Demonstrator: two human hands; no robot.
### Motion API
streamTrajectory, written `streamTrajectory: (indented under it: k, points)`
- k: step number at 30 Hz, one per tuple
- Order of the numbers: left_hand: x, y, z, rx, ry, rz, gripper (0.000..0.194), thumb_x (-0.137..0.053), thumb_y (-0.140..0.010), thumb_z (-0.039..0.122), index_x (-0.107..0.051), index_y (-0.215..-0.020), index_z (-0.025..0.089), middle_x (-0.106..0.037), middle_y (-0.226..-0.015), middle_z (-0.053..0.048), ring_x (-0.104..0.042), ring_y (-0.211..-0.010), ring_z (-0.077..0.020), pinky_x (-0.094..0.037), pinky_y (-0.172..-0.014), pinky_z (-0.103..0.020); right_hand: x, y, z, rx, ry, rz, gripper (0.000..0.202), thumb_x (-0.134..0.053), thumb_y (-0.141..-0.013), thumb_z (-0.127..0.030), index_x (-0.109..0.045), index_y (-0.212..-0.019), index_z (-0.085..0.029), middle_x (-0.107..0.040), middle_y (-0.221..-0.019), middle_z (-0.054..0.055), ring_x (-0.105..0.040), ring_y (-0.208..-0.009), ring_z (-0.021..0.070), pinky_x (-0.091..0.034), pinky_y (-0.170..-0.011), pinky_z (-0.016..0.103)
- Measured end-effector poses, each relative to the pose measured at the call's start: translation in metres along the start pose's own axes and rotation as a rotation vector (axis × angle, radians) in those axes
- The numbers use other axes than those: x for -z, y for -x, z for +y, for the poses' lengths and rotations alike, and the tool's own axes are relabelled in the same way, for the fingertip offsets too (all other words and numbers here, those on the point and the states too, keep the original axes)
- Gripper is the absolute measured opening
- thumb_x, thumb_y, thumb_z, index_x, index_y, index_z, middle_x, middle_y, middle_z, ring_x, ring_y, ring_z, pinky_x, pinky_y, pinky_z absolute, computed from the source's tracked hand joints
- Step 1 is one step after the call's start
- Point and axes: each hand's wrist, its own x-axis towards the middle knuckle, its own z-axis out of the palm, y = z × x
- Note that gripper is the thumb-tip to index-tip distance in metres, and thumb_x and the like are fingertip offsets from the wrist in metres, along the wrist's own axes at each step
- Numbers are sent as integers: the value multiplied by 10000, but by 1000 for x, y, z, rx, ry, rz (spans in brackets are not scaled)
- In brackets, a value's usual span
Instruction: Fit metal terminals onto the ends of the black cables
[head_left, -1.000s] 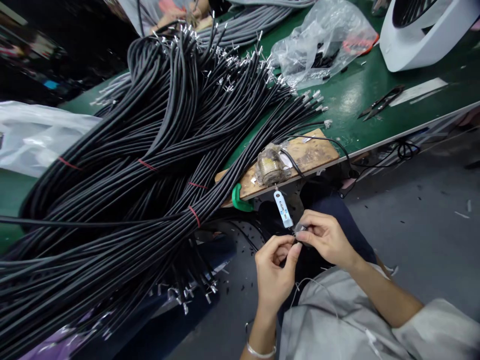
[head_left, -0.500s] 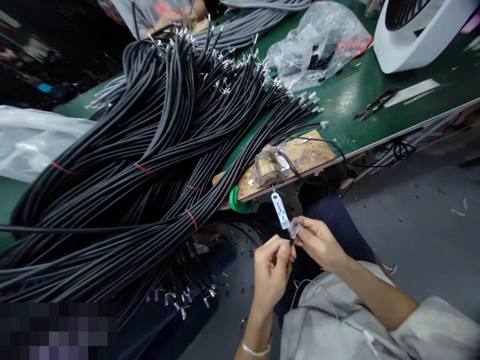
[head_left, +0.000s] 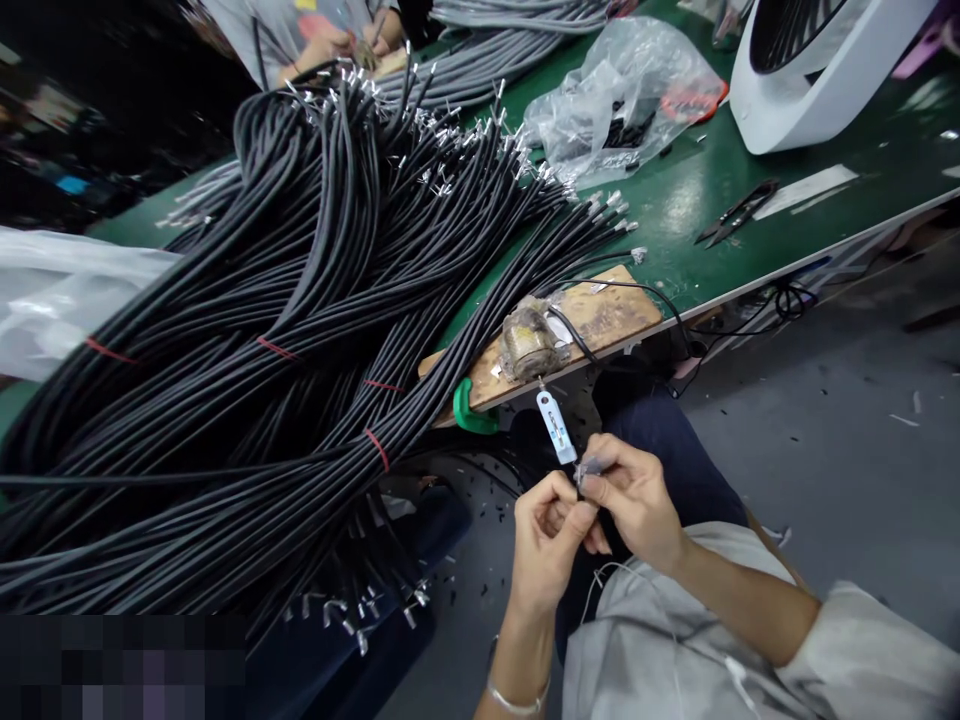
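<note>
Both hands meet over my lap, just below a small light-blue and white tool piece (head_left: 556, 426) that hangs from a tape-wrapped cylinder (head_left: 529, 342). My left hand (head_left: 551, 535) is closed in a pinch on a short dark cable end, partly hidden by the fingers. My right hand (head_left: 630, 495) pinches a greyish, translucent scrap (head_left: 591, 467) at the lower tip of the blue piece. The cylinder rests on a wooden board (head_left: 619, 303) at the table edge, beside a green clamp (head_left: 472, 410).
Large bundles of black cables (head_left: 300, 330) with red ties cover the green table (head_left: 675, 190) at left. Behind are a clear bag (head_left: 622, 90), snips (head_left: 739, 212), a white fan-like device (head_left: 832, 100) and another person's hands (head_left: 330, 48).
The right fingers have curled further around the translucent scrap, and the left hand's fingers have loosened a little. The whole view has shifted slightly.
</note>
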Motion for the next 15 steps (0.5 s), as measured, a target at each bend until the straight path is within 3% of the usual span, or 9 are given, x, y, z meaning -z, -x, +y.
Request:
streamTrajectory:
  k: [2, 4, 8, 11, 13, 15]
  points:
    - [0, 0, 0, 9, -18, 33, 361, -670, -830, 427, -489, -664, 162, -466, -455, 63, -436, -328, -43, -327, -362, -136, 2, 0, 0, 166, 182, 51, 146, -715, -792, -286, -638, -702, -202, -570, -728, 45, -515, -716, 184, -443, -653, 327]
    - [3, 0, 4, 4, -91, 48, 339, -606, -878, 426, -550, -691, 149, -451, -491, 59, -344, -324, -19, -245, -343, -140, 7, -4, -1, 141, 181, -33, 158, -708, -801, -316, -631, -731, -197, -558, -743, 48, -509, -709, 183, -446, -650, 332]
    - [10, -2, 24, -216, -347, -10, 247, -596, -893, 345, -638, -742, 154, -541, -641, -4, -468, -525, -81, -350, -471, -189, 19, -22, -9, -360, -188, -479, 370, -716, -768, -500, -572, -786, -159, -502, -679, -8, -451, -553, 94, -371, -513, 237]
    - [14, -5, 34, -393, -548, -43, 112, -639, -857, 226, -648, -759, 174, -583, -697, -19, -529, -658, -126, -400, -572, -220, 30, -40, -22, -571, -160, -715, 430, -751, -718, -520, -577, -760, -129, -500, -641, -27, -416, -527, 63, -325, -494, 204]
    - [14, -5, 35, -442, -636, -31, 71, -654, -830, 152, -643, -765, 178, -592, -708, -16, -533, -666, -128, -396, -571, -219, 34, -52, -30, -542, -2, -732, 405, -761, -714, -489, -594, -743, -122, -517, -637, -27, -436, -550, 70, -343, -520, 207]
    - [14, -5, 33, -478, -655, -11, 85, -669, -807, 109, -641, -772, 181, -602, -719, -14, -541, -678, -131, -409, -590, -224, 34, -64, -36, -442, 132, -622, 395, -746, -725, -496, -605, -731, -127, -526, -624, -30, -447, -564, 80, -350, -536, 215]
